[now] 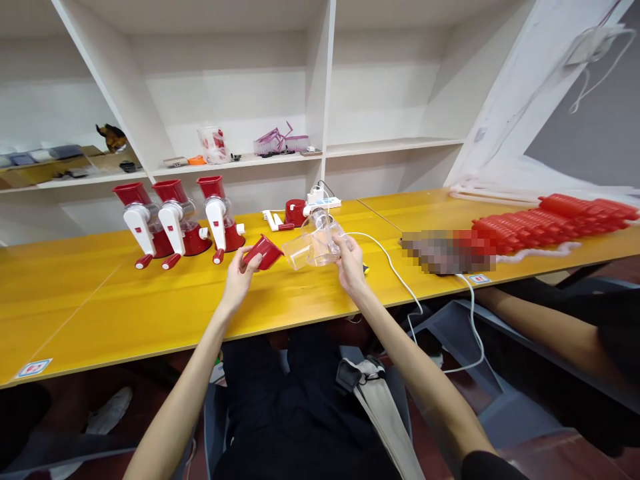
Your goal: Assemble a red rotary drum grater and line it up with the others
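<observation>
Above the yellow table, my left hand (243, 272) is closed around a red plastic hopper (264, 254), tilted with one end toward the right. My right hand (350, 260) grips a clear plastic grater body (316, 245), whose open tube points left at the red hopper. The two parts are very close; whether they touch I cannot tell. Behind them lie a red grater base (295, 212) and a white crank handle (274, 221) with a red grip. Three assembled rotary graters (220, 217) stand to the left, red and white with clear bodies.
A white power strip (323, 202) sits at the table's back, its cable (395, 263) running over the front edge. Many red plastic parts (545, 223) are piled at right, near another person's arm (545, 320). White shelves (395, 145) rise behind the table (165, 313).
</observation>
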`<state>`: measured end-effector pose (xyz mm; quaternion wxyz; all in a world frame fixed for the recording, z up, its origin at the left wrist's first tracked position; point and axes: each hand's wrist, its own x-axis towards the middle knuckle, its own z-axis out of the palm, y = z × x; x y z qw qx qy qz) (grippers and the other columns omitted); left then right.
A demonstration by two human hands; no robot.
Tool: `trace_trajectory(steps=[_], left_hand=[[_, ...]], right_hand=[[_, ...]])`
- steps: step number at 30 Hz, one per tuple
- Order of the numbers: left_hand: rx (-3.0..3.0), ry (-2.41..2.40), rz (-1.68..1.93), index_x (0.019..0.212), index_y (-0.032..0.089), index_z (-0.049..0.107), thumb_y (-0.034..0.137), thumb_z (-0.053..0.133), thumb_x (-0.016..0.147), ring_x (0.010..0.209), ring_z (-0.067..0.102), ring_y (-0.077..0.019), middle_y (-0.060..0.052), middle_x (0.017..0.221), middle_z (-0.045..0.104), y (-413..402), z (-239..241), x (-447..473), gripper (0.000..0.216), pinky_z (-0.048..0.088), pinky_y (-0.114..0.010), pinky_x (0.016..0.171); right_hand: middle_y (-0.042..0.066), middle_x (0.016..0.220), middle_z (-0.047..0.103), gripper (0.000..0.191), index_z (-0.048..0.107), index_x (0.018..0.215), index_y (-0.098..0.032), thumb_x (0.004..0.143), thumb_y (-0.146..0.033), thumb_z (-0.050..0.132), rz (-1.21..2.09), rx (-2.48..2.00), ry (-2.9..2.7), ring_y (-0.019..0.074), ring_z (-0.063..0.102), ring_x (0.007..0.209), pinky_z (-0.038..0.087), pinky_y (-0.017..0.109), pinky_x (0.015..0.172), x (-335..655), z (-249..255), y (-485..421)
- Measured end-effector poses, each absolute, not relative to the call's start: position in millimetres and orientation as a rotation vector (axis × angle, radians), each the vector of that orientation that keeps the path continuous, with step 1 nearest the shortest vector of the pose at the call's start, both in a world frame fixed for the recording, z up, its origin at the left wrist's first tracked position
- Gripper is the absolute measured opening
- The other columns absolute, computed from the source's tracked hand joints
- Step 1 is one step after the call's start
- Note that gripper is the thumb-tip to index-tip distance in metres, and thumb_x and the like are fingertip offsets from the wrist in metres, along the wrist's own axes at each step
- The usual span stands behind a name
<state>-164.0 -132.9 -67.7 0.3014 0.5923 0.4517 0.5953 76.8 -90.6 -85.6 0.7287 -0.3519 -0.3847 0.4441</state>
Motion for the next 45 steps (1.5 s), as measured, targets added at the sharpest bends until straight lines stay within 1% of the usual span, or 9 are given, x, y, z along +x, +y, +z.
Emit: trace_trajectory(steps=[5, 9, 13, 16, 24, 28, 31, 39, 45], left_hand=[[1.583, 1.313, 1.622, 0.109, 0.02, 0.06, 0.058, 0.067, 0.076, 0.086, 0.067, -0.0181, -0.006, 0.101, 0.071, -129, -73, -177, 0.05, 0.054, -0.03, 0.078], [1.637, 1.548, 1.515, 0.112, 0.019, 0.057, 0.062, 0.066, 0.077, 0.092, 0.068, -0.0229, -0.01, 0.108, 0.069, -119, -87, -187, 0.057, 0.054, -0.037, 0.084], [1.742, 1.776, 1.264, 0.115, 0.018, 0.05, 0.063, 0.065, 0.078, 0.097, 0.069, -0.0283, -0.015, 0.115, 0.067, -114, -101, -192, 0.06, 0.052, -0.047, 0.092], [1.804, 1.816, 1.211, 0.118, 0.018, 0.045, 0.055, 0.066, 0.079, 0.105, 0.067, -0.0301, -0.017, 0.123, 0.063, -111, -106, -194, 0.058, 0.05, -0.048, 0.096], [2.008, 1.797, 1.057, 0.126, 0.016, 0.042, 0.045, 0.065, 0.083, 0.123, 0.059, -0.0326, -0.019, 0.127, 0.058, -100, -111, -201, 0.057, 0.044, -0.051, 0.107], [2.17, 1.852, 1.175, 0.133, 0.015, 0.041, 0.041, 0.067, 0.082, 0.136, 0.047, -0.0354, -0.019, 0.135, 0.048, -105, -103, -196, 0.063, 0.036, -0.054, 0.115], [2.406, 1.811, 1.225, 0.137, 0.014, 0.04, 0.039, 0.057, 0.09, 0.138, 0.044, -0.0327, -0.02, 0.14, 0.045, -111, -87, -174, 0.056, 0.036, -0.049, 0.116], [2.91, 2.006, 0.356, 0.12, 0.013, 0.061, 0.029, 0.045, 0.094, 0.123, 0.054, -0.0362, -0.02, 0.131, 0.059, -80, -72, -142, 0.035, 0.026, -0.06, 0.117], [3.028, 1.967, -0.089, 0.123, 0.008, 0.06, 0.021, 0.048, 0.089, 0.125, 0.053, -0.0386, -0.024, 0.13, 0.059, -45, -56, -161, 0.039, 0.03, -0.057, 0.114]], right_hand=[[0.01, 0.114, 0.066, 0.067, 0.054, 0.114, -0.021, 0.062, -0.056, 0.079, 0.875, -0.891, -0.894, 0.0264, 0.066, 0.107, 0.055, 0.045, 0.094, 75, -91, -89], [0.014, 0.124, 0.064, 0.078, 0.052, 0.124, -0.02, 0.062, -0.061, 0.079, 0.562, -0.991, -1.116, 0.0307, 0.061, 0.115, 0.047, 0.053, 0.104, 80, -86, -95], [0.017, 0.129, 0.061, 0.084, 0.047, 0.133, -0.02, 0.067, -0.062, 0.077, 0.322, -1.027, -1.265, 0.0331, 0.06, 0.117, 0.047, 0.057, 0.102, 85, -81, -100], [0.017, 0.131, 0.06, 0.087, 0.042, 0.138, -0.022, 0.068, -0.059, 0.078, 0.205, -1.025, -1.35, 0.0336, 0.061, 0.117, 0.048, 0.058, 0.1, 88, -82, -98], [0.016, 0.124, 0.063, 0.073, 0.044, 0.13, -0.023, 0.074, -0.059, 0.073, 0.08, -1.028, -1.449, 0.0324, 0.063, 0.113, 0.052, 0.056, 0.094, 92, -90, -88], [0.016, 0.127, 0.06, 0.073, 0.04, 0.133, -0.023, 0.076, -0.058, 0.071, 0.052, -1.036, -1.449, 0.0332, 0.061, 0.115, 0.052, 0.057, 0.094, 94, -93, -83], [0.017, 0.129, 0.059, 0.073, 0.037, 0.135, -0.023, 0.077, -0.055, 0.07, 0.01, -1.053, -1.438, 0.0341, 0.06, 0.117, 0.051, 0.058, 0.095, 97, -94, -79], [0.016, 0.128, 0.058, 0.076, 0.03, 0.139, -0.025, 0.079, -0.055, 0.067, -0.072, -1.13, -1.441, 0.0344, 0.061, 0.114, 0.055, 0.059, 0.09, 108, -98, -71], [0.017, 0.141, 0.048, 0.083, 0.018, 0.147, -0.029, 0.083, -0.055, 0.064, -0.092, -1.132, -1.435, 0.0358, 0.056, 0.124, 0.05, 0.064, 0.098, 109, -106, -64]])
